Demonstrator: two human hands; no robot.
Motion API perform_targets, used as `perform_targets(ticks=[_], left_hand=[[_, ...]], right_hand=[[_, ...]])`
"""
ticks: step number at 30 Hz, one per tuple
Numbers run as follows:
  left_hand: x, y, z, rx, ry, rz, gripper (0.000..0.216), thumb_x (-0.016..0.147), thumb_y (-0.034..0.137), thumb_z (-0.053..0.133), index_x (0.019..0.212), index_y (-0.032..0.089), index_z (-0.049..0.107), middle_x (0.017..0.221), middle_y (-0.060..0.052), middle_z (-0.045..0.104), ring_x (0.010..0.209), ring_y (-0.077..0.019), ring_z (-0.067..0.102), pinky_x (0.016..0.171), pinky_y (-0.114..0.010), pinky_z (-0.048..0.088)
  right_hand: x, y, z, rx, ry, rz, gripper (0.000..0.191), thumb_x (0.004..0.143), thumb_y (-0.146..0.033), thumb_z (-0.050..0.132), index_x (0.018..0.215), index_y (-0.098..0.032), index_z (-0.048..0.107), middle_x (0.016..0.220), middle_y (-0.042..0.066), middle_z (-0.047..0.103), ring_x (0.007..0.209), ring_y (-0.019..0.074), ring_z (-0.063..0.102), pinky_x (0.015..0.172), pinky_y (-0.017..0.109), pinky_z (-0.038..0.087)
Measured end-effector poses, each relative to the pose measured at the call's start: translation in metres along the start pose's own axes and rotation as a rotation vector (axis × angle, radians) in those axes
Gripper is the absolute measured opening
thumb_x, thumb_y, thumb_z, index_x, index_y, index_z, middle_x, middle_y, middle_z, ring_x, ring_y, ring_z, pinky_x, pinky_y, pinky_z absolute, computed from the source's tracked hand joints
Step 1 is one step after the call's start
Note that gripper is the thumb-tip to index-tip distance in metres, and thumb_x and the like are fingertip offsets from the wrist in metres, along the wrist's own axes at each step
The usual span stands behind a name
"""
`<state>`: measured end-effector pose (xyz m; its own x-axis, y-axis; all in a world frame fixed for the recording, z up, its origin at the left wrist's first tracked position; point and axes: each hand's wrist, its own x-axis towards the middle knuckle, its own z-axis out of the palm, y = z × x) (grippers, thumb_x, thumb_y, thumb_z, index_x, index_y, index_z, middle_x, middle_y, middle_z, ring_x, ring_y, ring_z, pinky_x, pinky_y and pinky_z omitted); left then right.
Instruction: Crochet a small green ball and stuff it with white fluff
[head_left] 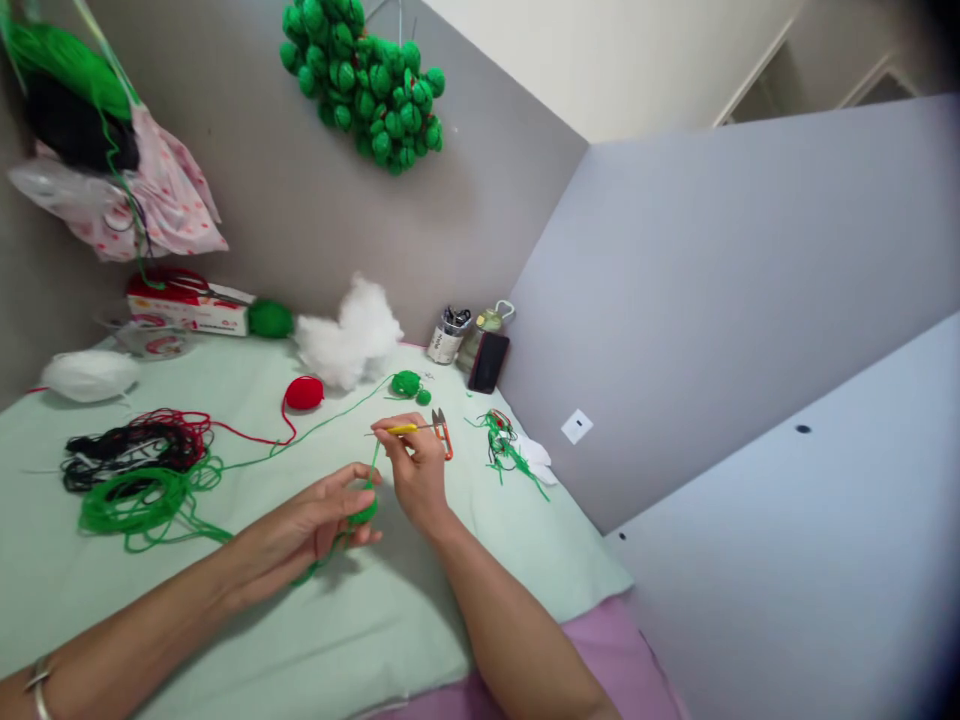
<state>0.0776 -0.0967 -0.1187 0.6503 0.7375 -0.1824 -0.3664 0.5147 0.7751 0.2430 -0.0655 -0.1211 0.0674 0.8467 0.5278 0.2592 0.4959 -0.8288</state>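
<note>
Between thumb and fingers, my left hand (330,510) pinches a small round green crochet piece (364,509). Green yarn trails from below that hand across the cloth. My right hand (417,465) grips a crochet hook (401,429) with a yellow handle, its thin metal tip pointing left. A taut strand of green yarn (374,458) runs up from the crochet piece to the hook. Just beyond the right hand lie thread snips (444,436) with orange handles. A green yarn ball (406,384) and a smaller green ball (424,397) rest farther back.
Tangled yarn (135,500) in green, black and red spreads at left, near a red yarn ball (304,393). White stuffing (350,335), a cup of tools (449,336) and a phone (489,362) stand along the wall. Yarn scraps (510,440) lie right. Green crocheted balls (375,95) hang above.
</note>
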Motion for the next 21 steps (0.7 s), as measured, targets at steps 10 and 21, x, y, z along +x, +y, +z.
perform_targets(ticks=[10, 21], left_hand=[[-0.001, -0.01, -0.012, 0.173, -0.01, -0.05, 0.032, 0.079, 0.045, 0.088, 0.085, 0.015, 0.08, 0.082, -0.002, 0.06, 0.07, -0.0122, 0.053, 0.068, -0.025, 0.046], [-0.006, 0.011, -0.023, 0.312, 0.25, 0.177, 0.038, 0.083, 0.052, 0.081, 0.102, 0.019, 0.085, 0.082, -0.003, 0.068, 0.079, -0.0167, 0.058, 0.076, -0.026, 0.046]], right_hand=[[0.02, -0.008, -0.008, 0.182, -0.023, 0.171, 0.043, 0.096, -0.061, 0.053, 0.098, -0.02, 0.065, 0.079, 0.006, 0.073, 0.071, 0.0197, 0.069, 0.066, 0.034, 0.058], [0.017, -0.005, -0.047, -0.049, -0.204, 0.293, 0.019, 0.087, -0.038, 0.075, 0.094, -0.02, 0.073, 0.089, 0.005, 0.07, 0.089, 0.0202, 0.062, 0.088, 0.035, 0.047]])
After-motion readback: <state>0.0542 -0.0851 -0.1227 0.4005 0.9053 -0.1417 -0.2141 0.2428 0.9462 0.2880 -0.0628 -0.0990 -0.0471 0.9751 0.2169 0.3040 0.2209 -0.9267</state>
